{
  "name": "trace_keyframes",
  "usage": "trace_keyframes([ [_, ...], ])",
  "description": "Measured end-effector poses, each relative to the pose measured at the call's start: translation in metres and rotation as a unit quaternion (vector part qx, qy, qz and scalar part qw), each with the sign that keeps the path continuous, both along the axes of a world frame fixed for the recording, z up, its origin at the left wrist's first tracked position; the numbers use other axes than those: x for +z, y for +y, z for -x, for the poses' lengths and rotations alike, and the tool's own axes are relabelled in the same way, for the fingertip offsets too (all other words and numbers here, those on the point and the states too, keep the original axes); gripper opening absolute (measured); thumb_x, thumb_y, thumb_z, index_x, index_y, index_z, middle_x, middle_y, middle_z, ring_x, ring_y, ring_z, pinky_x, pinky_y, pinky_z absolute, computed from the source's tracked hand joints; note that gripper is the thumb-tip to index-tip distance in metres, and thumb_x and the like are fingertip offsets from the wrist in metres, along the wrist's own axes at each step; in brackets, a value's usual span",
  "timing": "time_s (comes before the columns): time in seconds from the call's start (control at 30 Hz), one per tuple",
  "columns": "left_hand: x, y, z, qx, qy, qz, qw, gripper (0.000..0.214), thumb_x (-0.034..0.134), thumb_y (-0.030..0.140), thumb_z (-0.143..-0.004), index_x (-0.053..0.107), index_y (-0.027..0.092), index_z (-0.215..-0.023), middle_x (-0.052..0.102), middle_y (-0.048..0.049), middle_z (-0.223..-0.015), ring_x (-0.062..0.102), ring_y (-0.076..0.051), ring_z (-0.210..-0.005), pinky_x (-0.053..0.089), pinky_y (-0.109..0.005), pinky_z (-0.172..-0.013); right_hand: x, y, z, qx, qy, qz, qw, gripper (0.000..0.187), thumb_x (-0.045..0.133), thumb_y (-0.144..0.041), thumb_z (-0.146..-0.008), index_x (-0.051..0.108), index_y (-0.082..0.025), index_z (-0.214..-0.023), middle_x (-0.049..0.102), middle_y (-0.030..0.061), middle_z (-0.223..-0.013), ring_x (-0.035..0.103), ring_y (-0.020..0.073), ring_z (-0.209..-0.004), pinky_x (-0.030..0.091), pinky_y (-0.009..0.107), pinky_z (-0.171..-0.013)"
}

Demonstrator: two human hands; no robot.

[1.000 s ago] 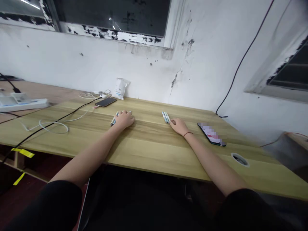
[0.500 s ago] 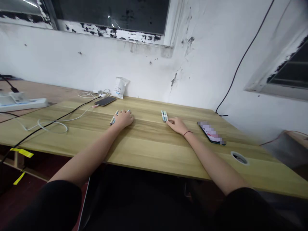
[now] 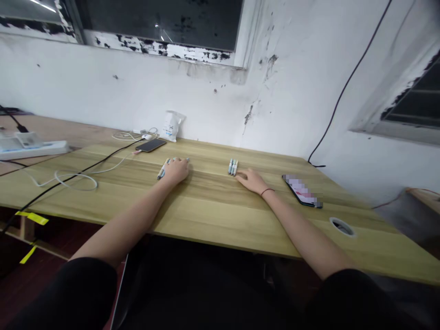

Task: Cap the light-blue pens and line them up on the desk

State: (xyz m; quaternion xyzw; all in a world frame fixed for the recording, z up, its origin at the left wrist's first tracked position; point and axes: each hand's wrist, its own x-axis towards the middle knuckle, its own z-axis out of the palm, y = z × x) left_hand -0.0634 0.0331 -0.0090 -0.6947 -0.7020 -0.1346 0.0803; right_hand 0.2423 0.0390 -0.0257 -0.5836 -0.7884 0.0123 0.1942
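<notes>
My left hand (image 3: 178, 169) lies palm down over a group of slim pale-and-blue markers (image 3: 163, 168) on the table. Its fingers curl down over them, and marker ends show on both sides of it. How many it covers is hidden. To the right, a few light green, blue and white markers (image 3: 233, 167) lie side by side. My right hand (image 3: 252, 181) rests just right of their near ends, thumb and fingers apart, with nothing visible in it.
A phone (image 3: 302, 191) lies to the right, near a round cable hole (image 3: 343, 226). At the back left are a dark phone (image 3: 151, 145), a white packet (image 3: 171, 126) and a charging cable (image 3: 115, 166). A power strip (image 3: 37, 150) stands far left.
The markers by my right hand have shifted slightly left, and that hand's fingertips sit a little nearer to me. My left hand has moved slightly left, showing more of the marker end beyond its fingers.
</notes>
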Motion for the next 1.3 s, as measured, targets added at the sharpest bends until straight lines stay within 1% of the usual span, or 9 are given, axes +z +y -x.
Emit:
trace_keyframes([
  [0.27, 0.002, 0.000, -0.001, -0.027, -0.067, -0.001, 0.997, 0.038, 0.037, 0.021, -0.087, 0.059, 0.017, -0.118, 0.065, -0.0159, -0.108, 0.059, -0.029, -0.104, 0.043, -0.042, -0.088, 0.002, -0.004, 0.003, 0.022, 0.013, -0.021, 0.999, 0.030, 0.050, -0.032, -0.084, 0.068, -0.018, -0.103, 0.066, 0.0106, -0.097, 0.059, 0.0214, -0.084, 0.041, 0.030, -0.074],
  [0.4, 0.008, -0.005, -0.013, -0.073, -0.230, -0.040, 0.970, 0.039, 0.042, 0.023, -0.087, 0.054, 0.014, -0.123, 0.066, -0.0128, -0.103, 0.061, -0.023, -0.096, 0.046, -0.035, -0.086, 0.008, -0.021, 0.016, 0.105, 0.031, -0.053, 0.993, 0.025, 0.050, -0.027, -0.084, 0.069, -0.017, -0.097, 0.068, 0.0088, -0.091, 0.059, 0.0194, -0.079, 0.041, 0.029, -0.072],
  [0.47, 0.012, -0.011, -0.023, -0.137, -0.355, -0.032, 0.924, 0.045, 0.048, 0.025, -0.086, 0.047, 0.015, -0.130, 0.064, -0.0096, -0.104, 0.063, -0.018, -0.088, 0.049, -0.032, -0.081, 0.011, -0.033, 0.028, 0.144, 0.072, -0.036, 0.986, 0.026, 0.048, -0.032, -0.086, 0.068, -0.017, -0.094, 0.068, 0.0076, -0.087, 0.059, 0.0183, -0.076, 0.042, 0.029, -0.071],
  [0.6, 0.017, -0.026, -0.041, -0.279, -0.545, 0.021, 0.790, 0.049, 0.057, 0.027, -0.082, 0.045, 0.018, -0.129, 0.057, -0.0045, -0.100, 0.062, -0.013, -0.082, 0.054, -0.030, -0.076, 0.014, -0.053, 0.051, 0.190, 0.195, 0.037, 0.961, 0.034, 0.045, -0.040, -0.089, 0.060, -0.019, -0.111, 0.068, 0.0069, -0.097, 0.060, 0.0165, -0.082, 0.043, 0.029, -0.074],
  [0.67, 0.018, -0.033, -0.048, -0.311, -0.597, 0.043, 0.738, 0.050, 0.060, 0.027, -0.080, 0.046, 0.020, -0.127, 0.056, -0.0031, -0.100, 0.062, -0.013, -0.086, 0.054, -0.033, -0.081, 0.015, -0.056, 0.057, 0.211, 0.227, 0.061, 0.949, 0.032, 0.040, -0.039, -0.091, 0.062, -0.018, -0.103, 0.067, 0.0057, -0.092, 0.059, 0.0153, -0.080, 0.043, 0.029, -0.075],
  [0.73, 0.020, -0.038, -0.052, -0.321, -0.619, 0.060, 0.714, 0.048, 0.063, 0.028, -0.078, 0.049, 0.019, -0.122, 0.056, -0.0032, -0.101, 0.061, -0.014, -0.090, 0.053, -0.036, -0.085, 0.015, -0.053, 0.059, 0.221, 0.247, 0.087, 0.939, 0.036, 0.037, -0.040, -0.092, 0.063, -0.016, -0.086, 0.065, 0.0046, -0.081, 0.057, 0.0139, -0.071, 0.043, 0.028, -0.070],
  [0.83, 0.022, -0.041, -0.052, -0.310, -0.623, 0.073, 0.715, 0.042, 0.067, 0.031, -0.074, 0.054, 0.017, -0.111, 0.058, -0.0047, -0.103, 0.061, -0.017, -0.095, 0.053, -0.038, -0.087, 0.012, -0.043, 0.053, 0.215, 0.302, 0.134, 0.919, 0.035, 0.042, -0.043, -0.089, 0.059, -0.015, -0.077, 0.063, 0.0041, -0.074, 0.052, 0.0117, -0.061, 0.042, 0.026, -0.062],
  [1.0, 0.026, -0.043, -0.049, -0.314, -0.599, 0.079, 0.732, 0.038, 0.070, 0.036, -0.070, 0.057, 0.016, -0.099, 0.062, -0.0036, -0.096, 0.062, -0.020, -0.096, 0.053, -0.039, -0.085, 0.009, -0.034, 0.041, 0.198, 0.368, 0.226, 0.880, 0.035, 0.056, -0.047, -0.081, 0.060, -0.016, -0.097, 0.066, 0.0064, -0.088, 0.052, 0.0105, -0.062, 0.041, 0.024, -0.057],
  [1.3, 0.021, -0.040, -0.050, -0.306, -0.551, 0.089, 0.771, 0.046, 0.064, 0.047, -0.074, 0.056, 0.017, -0.107, 0.065, -0.0070, -0.098, 0.065, -0.020, -0.089, 0.054, -0.034, -0.076, 0.009, -0.029, 0.033, 0.194, 0.235, 0.085, 0.949, 0.035, 0.053, -0.047, -0.081, 0.065, -0.015, -0.089, 0.059, 0.0014, -0.070, 0.048, 0.0125, -0.061, 0.037, 0.026, -0.058],
])
